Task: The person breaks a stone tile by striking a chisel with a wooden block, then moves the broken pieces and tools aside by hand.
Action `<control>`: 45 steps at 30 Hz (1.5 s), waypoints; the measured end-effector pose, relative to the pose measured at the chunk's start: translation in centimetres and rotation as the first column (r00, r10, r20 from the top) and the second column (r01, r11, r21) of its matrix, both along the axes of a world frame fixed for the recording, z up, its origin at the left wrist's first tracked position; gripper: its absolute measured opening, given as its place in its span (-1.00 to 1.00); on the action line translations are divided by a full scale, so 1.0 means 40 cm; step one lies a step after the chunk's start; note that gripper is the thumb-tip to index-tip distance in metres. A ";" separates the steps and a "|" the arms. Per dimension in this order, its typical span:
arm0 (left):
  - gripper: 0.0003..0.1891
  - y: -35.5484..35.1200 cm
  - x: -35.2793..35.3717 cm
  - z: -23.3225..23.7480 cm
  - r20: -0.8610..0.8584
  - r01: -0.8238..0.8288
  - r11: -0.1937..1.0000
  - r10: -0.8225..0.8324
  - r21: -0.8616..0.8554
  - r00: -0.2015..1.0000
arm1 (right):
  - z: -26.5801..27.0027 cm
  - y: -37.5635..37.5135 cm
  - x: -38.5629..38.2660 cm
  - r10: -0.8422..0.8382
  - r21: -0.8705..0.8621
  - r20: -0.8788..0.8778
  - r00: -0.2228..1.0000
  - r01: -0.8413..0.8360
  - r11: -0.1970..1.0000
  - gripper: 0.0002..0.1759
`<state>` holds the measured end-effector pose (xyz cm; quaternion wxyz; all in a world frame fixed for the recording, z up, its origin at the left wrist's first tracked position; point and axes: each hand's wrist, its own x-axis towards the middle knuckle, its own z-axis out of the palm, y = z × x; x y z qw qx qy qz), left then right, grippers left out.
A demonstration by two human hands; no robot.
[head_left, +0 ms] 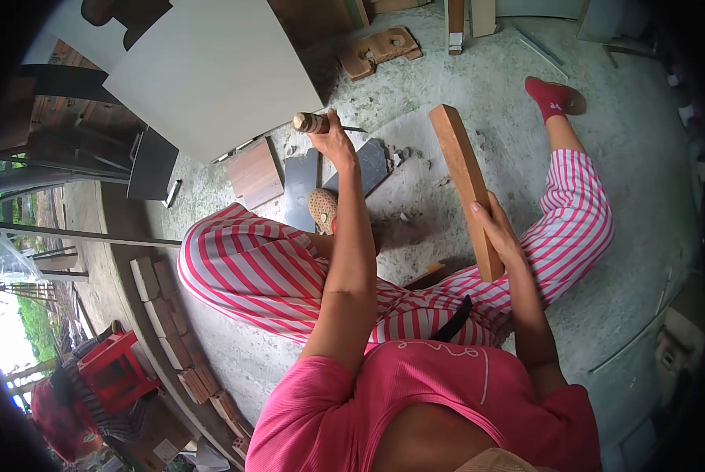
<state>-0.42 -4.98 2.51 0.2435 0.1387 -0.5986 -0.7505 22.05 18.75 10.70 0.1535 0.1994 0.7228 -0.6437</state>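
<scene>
My left hand (pixel 335 147) is closed round a tool with a thick wooden handle (pixel 310 123) and a thin dark metal blade (pixel 354 129), which looks like a chisel. The blade points to the right, above the floor. In my right hand (pixel 500 232) is a long squared wooden block (pixel 461 177), gripped near its lower end and tilted, its far end up and to the left. The block is apart from the tool. Both hands are in front of my body, over my spread legs in striped trousers (pixel 250 248).
Grey slabs (pixel 300 185), a wood-look tile (pixel 255 175) and scattered rubble (pixel 403 157) lie on the concrete floor. A large pale panel (pixel 219 79) stands at upper left, a notched brown board (pixel 380 53) beyond. Stacked bricks (pixel 163 315) and a red stool (pixel 116 370) are at left.
</scene>
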 end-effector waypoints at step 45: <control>-0.73 0.068 0.051 -0.056 0.059 0.130 0.957 -0.119 -0.261 0.991 | 0.207 -0.096 -0.194 0.146 0.231 -0.257 0.955 -0.086 0.969 -0.16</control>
